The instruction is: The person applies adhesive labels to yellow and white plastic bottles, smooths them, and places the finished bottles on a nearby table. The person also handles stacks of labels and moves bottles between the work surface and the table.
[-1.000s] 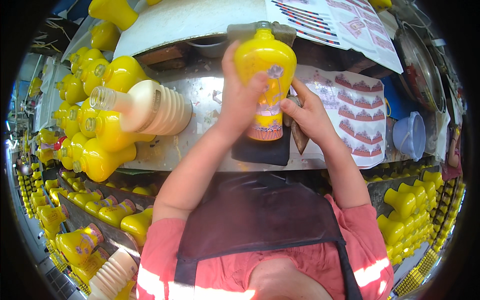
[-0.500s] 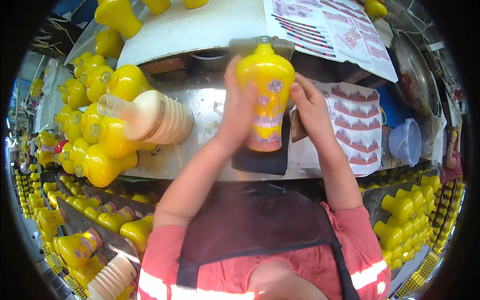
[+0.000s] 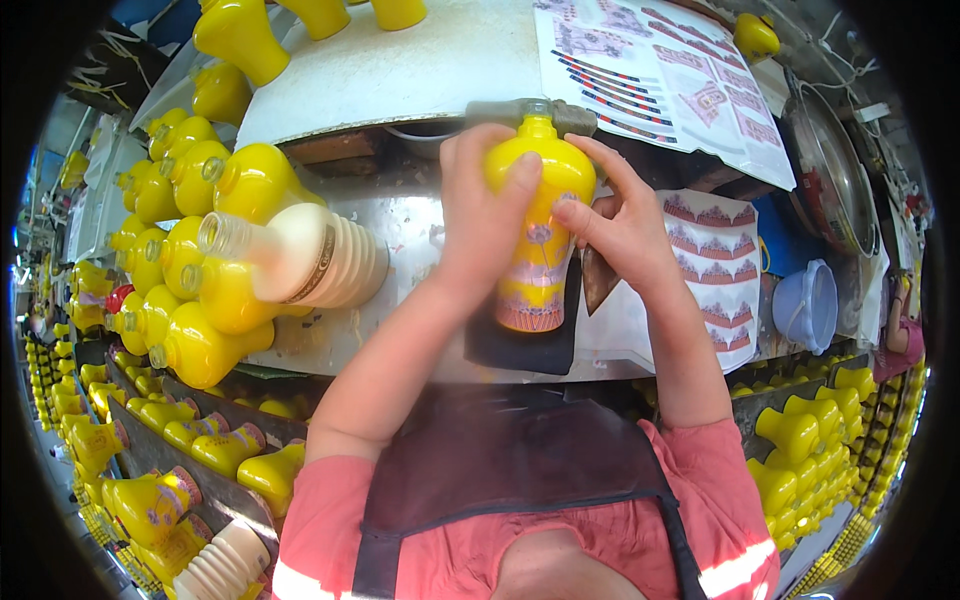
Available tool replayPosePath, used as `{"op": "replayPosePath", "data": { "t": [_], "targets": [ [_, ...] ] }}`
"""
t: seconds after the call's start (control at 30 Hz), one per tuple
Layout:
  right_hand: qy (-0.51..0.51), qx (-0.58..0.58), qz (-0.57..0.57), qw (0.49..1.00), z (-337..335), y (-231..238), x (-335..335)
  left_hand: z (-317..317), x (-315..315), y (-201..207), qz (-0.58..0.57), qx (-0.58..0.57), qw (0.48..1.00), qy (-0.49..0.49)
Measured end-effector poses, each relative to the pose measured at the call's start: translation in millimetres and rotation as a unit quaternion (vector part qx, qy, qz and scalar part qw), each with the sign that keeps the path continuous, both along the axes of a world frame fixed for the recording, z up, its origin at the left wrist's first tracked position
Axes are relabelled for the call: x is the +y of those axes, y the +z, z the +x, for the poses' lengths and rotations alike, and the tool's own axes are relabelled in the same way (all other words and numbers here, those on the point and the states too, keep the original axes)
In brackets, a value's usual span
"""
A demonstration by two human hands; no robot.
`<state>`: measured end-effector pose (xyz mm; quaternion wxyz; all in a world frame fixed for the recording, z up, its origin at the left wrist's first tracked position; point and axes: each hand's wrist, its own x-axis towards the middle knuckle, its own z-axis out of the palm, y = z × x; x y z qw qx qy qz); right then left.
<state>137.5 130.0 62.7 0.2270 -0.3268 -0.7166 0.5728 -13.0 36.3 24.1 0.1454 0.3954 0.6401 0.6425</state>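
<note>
A glossy yellow glass bottle (image 3: 540,265) with purple flower decals and a patterned band round its base lies before me, its clear neck pointing away, over a dark cloth pad (image 3: 520,352). My left hand (image 3: 482,215) is closed round its left side, the thumb lying across the upper body. My right hand (image 3: 628,228) presses its thumb on the decals, with fingers at the bottle's right shoulder. A brown flat piece (image 3: 597,280), like a scraper, sticks out under the right palm. Beneath the neck is a grey rest (image 3: 490,113).
Several yellow bottles (image 3: 205,345) and a cream ribbed bottle (image 3: 330,258) lie at left. Decal sheets (image 3: 715,270) are on the right, more on the raised white board (image 3: 430,75). A light-blue bucket (image 3: 806,305) stands far right. Racks of yellow bottles flank me.
My left thumb has come over the bottle's upper body. The right hand has moved inward, its thumb now on the decals. The whole view has shifted slightly, with the bottle lower in it.
</note>
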Motion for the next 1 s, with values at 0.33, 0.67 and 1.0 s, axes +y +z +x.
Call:
{"op": "replayPosePath", "data": {
  "t": [0.33, 0.67, 1.0],
  "targets": [
    [0.007, -0.014, 0.067, 0.998, 0, 5, -3, -3, 3, 0, 0.003, -0.07, 0.996, -0.047],
    [0.006, 0.009, 0.066, 0.998, -6, 3, -5, -1, 3, 0, 0.017, -0.04, 0.999, -0.021],
    [0.026, 0.02, 0.021, 0.999, -2, -2, -1, 4, -10, -4, 0.027, 0.103, 0.994, -0.034]
  ]
}}
